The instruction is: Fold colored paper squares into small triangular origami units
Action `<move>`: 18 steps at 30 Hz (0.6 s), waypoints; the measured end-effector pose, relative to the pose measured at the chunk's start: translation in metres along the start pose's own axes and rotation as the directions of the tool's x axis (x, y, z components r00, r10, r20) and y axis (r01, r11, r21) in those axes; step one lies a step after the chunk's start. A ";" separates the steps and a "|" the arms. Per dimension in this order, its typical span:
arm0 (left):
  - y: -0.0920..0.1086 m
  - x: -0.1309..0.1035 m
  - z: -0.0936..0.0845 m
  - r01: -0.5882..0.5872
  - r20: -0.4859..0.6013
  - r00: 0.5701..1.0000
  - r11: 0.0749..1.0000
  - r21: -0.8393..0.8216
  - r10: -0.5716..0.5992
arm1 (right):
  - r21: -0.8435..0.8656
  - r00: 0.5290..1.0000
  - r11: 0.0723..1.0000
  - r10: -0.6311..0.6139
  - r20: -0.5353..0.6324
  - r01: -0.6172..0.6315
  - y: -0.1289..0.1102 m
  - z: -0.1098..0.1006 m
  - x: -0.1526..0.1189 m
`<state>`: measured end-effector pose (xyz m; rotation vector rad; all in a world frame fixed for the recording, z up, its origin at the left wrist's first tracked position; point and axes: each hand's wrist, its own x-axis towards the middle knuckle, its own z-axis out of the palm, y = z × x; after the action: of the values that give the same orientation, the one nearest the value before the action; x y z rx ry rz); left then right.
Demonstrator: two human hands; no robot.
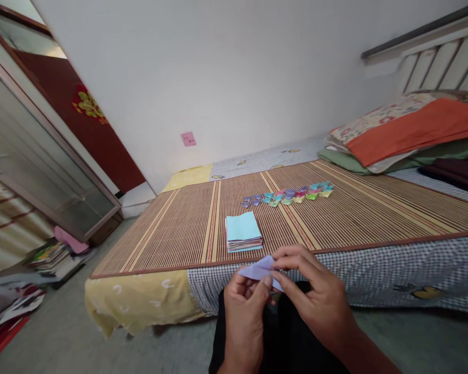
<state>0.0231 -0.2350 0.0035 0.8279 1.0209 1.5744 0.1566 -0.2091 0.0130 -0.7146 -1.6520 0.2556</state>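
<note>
A partly folded sheet of lavender paper is held between my two hands, above my lap at the bed's front edge. My left hand grips it from below, the thumb pressed on its near face. On the other side my right hand pinches its right end between thumb and fingers. Just beyond lies a stack of square paper, light blue on top, with several colours showing along its edge. Farther back, small folded paper pieces in blue, pink, green and yellow lie in rows.
A striped bamboo mat covers the bed over a checked and yellow sheet. Folded bedding is piled at the right. Books lie at the left near a glazed door. A pink note is on the wall.
</note>
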 end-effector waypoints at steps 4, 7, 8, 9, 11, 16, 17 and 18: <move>0.000 0.000 0.001 -0.008 -0.016 1.000 1.000 0.003 0.008 | -0.023 0.999 0.999 -0.036 0.007 0.036 -0.001 -0.001 0.001; 0.000 0.000 0.003 -0.007 -0.022 1.000 1.000 0.010 0.007 | -0.058 0.998 0.996 -0.066 -0.012 0.065 -0.001 0.000 -0.001; 0.001 0.000 0.003 -0.006 -0.025 1.000 1.000 0.009 0.006 | -0.074 0.996 0.994 -0.081 -0.020 0.080 -0.001 0.001 -0.002; 0.001 -0.001 0.004 -0.004 -0.029 1.000 1.000 0.008 0.005 | -0.090 0.995 0.991 -0.100 -0.027 0.097 0.000 0.002 -0.003; 0.001 -0.001 0.004 -0.005 -0.034 0.999 1.000 0.011 0.005 | -0.113 0.989 0.984 -0.144 -0.037 0.139 0.000 0.003 -0.006; 0.002 -0.002 0.005 -0.033 -0.020 0.999 0.999 0.038 0.034 | -0.107 0.994 0.993 -0.057 -0.089 0.048 -0.002 0.002 -0.008; 0.002 -0.002 0.005 -0.042 -0.018 0.999 0.998 0.040 0.043 | -0.101 0.996 0.995 -0.015 -0.093 0.006 -0.003 0.002 -0.007; 0.002 -0.002 0.005 -0.051 -0.019 0.998 0.998 0.041 0.052 | -0.093 0.996 0.995 0.015 -0.089 -0.023 -0.004 0.001 -0.006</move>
<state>0.0272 -0.2364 0.0073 0.8739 1.0565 1.6133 0.1547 -0.2154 0.0098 -0.8023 -1.5818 0.1580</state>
